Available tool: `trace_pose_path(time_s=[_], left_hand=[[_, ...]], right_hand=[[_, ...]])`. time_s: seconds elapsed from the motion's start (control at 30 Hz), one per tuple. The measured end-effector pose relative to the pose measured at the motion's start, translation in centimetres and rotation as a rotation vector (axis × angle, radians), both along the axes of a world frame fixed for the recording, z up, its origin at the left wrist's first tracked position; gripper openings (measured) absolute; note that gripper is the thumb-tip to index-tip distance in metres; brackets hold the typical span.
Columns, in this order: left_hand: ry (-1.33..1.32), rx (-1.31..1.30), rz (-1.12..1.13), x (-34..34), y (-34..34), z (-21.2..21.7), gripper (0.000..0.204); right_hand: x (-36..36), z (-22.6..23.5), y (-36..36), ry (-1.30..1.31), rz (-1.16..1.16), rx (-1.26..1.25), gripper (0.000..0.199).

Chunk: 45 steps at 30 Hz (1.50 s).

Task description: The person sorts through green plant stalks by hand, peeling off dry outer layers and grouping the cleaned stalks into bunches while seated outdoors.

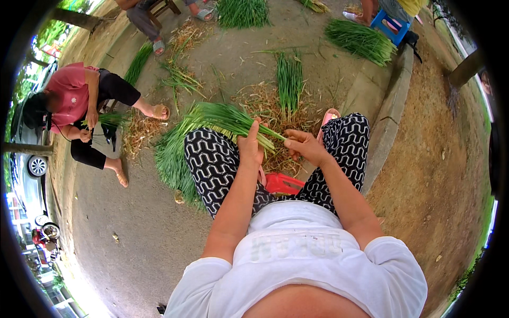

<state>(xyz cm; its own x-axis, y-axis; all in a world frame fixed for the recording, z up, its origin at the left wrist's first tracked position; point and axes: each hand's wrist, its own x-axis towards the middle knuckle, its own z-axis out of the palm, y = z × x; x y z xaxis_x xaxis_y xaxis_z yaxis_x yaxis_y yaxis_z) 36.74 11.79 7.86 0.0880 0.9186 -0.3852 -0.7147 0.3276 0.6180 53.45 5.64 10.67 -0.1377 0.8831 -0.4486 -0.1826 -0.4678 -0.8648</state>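
My left hand (250, 146) is wrapped round a bunch of long green chives (222, 115), whose leaves fan out to the left over my knee. The pale stem ends point right, toward my right hand (308, 148). That hand has thumb and fingers pinched together at the stem ends; how much lies between them is hard to make out. Beside my left leg a large heap of chives (175, 161) rests on the ground. Ahead of me lies a straight bundle of chives (289, 79), its stems toward me among dry, straw-coloured trimmings (253, 100).
A red plastic stool (283, 183) shows between my legs. At left, a person in a pink shirt (69, 87) sits handling greens. More chive bundles (360, 41) lie farther off, near a blue stool (391, 25). A stone kerb (389, 122) runs along the right, with bare soil beyond.
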Motion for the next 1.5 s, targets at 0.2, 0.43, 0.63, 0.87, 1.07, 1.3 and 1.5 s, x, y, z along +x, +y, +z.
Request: trace_pose_path(time_s=[0.2,0.43,0.63,0.87,1.07,1.3,1.5], left_hand=[[0.052,-0.012,-0.106,0.2,-0.4,0.7,0.021],[0.147,0.033,-0.256,0.7,-1.0,0.7,0.021],[0.355,0.112,-0.262,1.4,-1.8,-1.2,0.020],[0.273,0.093,-0.356,1.3,-2.1,0.3,0.025],[0.274,-0.034,-0.291,1.9,-1.9,-0.1,0.022],[0.594,0.018,-0.295,0.5,-0.7,-1.5,0.018],[1.600,0.802,-0.415,1.1,-2.2,-1.3,0.021]], right_hand=[[-0.1,-1.0,0.0,-0.029,0.042,0.120,0.038],[-0.2,-0.9,0.3,0.051,-0.057,-0.001,0.034],[-1.0,-0.8,0.5,0.140,-0.201,-0.060,0.033],[-1.7,-1.4,0.3,0.139,-0.060,-0.077,0.035],[-2.0,-2.3,-0.3,-0.016,-0.013,0.073,0.034],[-1.0,-3.8,0.3,-0.185,0.250,-0.060,0.048],[-2.7,-4.5,0.1,0.253,0.206,-0.194,0.066]])
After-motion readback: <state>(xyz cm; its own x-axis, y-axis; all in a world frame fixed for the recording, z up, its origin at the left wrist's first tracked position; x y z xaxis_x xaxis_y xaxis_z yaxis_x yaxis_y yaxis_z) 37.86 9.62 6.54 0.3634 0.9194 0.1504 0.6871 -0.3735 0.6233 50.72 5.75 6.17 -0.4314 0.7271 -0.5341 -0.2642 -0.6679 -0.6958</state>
